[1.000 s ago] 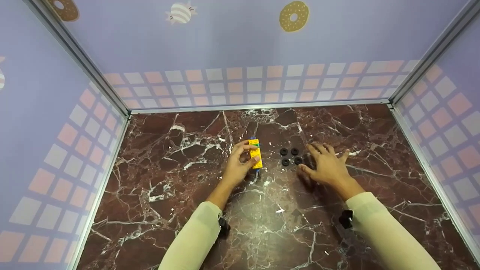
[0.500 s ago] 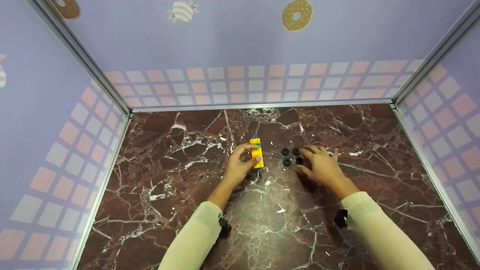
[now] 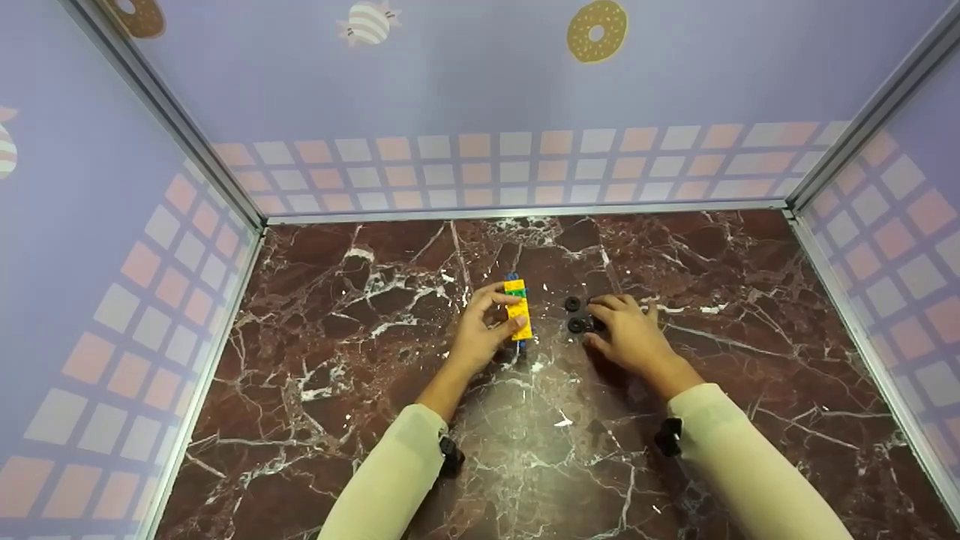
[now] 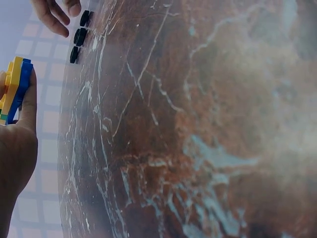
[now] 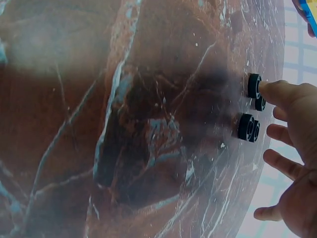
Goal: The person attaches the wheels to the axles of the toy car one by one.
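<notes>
My left hand (image 3: pixel 478 330) pinches a stack of toy building bricks (image 3: pixel 517 309), yellow on top with a green piece near the far end and blue parts beneath. In the left wrist view the blue underside of the bricks (image 4: pixel 20 89) shows against the thumb. Several small black toy wheels (image 3: pixel 576 325) sit grouped to the right of the bricks. Over the right-hand ones hovers my right hand (image 3: pixel 630 334), fingers loosely bent and spread, partly hiding them. In the right wrist view a fingertip overlaps one wheel (image 5: pixel 254 86), while another wheel (image 5: pixel 245 127) stands just below it.
A dark red marbled tabletop (image 3: pixel 525 450) with white veins lies under both hands. Lilac panels with pink and white squares (image 3: pixel 475 166) enclose it at the back and both sides, joined by metal edging.
My right hand has moved left and now partly covers the wheels. My left hand keeps its hold on the bricks and has hardly moved.
</notes>
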Motion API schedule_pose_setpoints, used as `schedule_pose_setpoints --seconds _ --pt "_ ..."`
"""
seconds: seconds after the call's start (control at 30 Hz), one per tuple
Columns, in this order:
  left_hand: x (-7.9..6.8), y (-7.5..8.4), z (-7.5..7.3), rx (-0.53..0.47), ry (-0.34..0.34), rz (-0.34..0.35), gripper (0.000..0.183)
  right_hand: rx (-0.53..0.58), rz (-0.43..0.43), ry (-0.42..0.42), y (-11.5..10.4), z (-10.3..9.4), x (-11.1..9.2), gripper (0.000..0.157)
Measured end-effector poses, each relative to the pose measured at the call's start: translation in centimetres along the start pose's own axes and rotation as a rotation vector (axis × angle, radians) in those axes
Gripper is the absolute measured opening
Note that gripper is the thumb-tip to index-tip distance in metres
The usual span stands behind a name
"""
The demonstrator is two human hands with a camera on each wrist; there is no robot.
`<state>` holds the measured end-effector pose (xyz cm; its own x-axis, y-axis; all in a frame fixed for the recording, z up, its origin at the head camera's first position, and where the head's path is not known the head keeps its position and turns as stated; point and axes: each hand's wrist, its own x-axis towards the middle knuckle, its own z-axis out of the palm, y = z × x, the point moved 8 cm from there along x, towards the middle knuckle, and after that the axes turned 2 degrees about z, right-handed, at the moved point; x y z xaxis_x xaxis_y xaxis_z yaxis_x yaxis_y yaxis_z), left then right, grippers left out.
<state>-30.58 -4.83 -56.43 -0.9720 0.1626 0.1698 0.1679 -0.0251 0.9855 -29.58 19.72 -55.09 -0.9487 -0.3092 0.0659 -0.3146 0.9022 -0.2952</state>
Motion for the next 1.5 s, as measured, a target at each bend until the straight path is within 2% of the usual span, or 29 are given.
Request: schedule_pose_setpoints --seconds 0.37,0.97,1.27,1.5 --pt "0.1 0.6 0.2 -0.02 -0.001 0.051 0.031 0.0 -0.051 0.035 -1.3 0.4 0.6 0.037" --pt "-0.1 0.8 0.3 -0.005 0.013 0.066 0.03 -0.058 -0.1 0.073 -2.6 1.4 0.9 0.018" --pt "-0.3 1.1 0.4 0.001 0.026 0.069 0.03 -0.06 -0.102 0.087 -2.7 1.6 1.0 0.019" --pt "-0.4 1.2 0.5 -0.016 0.023 0.046 0.031 -0.047 -0.101 0.089 -2.7 1.3 1.1 0.02"
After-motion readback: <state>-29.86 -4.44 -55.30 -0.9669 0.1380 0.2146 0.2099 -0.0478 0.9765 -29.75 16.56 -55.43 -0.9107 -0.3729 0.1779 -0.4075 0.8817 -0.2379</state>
